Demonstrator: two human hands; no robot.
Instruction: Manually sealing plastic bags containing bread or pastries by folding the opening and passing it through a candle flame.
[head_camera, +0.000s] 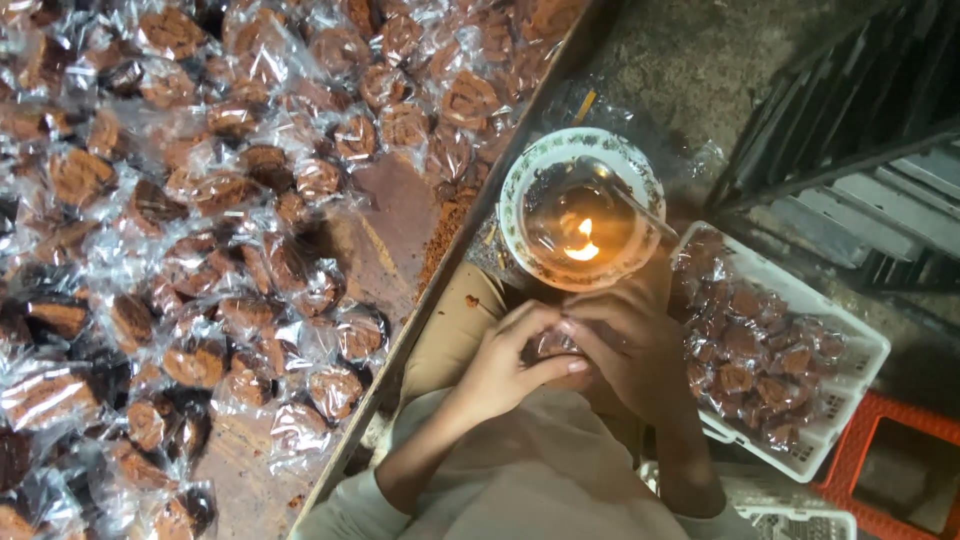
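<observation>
Closest to the head camera, at the bottom of the frame, are the pale sleeves and forearms of the person, rising to two hands that meet over the lap. Left hand (505, 365) and right hand (625, 355) are pressed together, fingers curled shut around a small wrapped biscuit packet (553, 345), of which only a glimpse of clear film and brown shows between the fingertips. Its long axis is hard to tell, since the fingers cover most of it; it probably lies across, from one hand to the other. Both hands are equally close to it, touching it from either side.

Just beyond the hands, farther from the person, sits a patterned bowl (520, 180) holding a small burning flame (582, 243); a thin metal spoon handle (640, 205) leans across its rim. The packet lies just near of this bowl.

To the right, touching the right forearm's side, is a white plastic basket (850, 345) filled with wrapped biscuits. To the left, a wooden table (385, 215) is covered with many more wrapped biscuits (200, 250). An orange stool (880, 415) and dark metal racks (860, 110) stand at far right on a rough concrete floor.
</observation>
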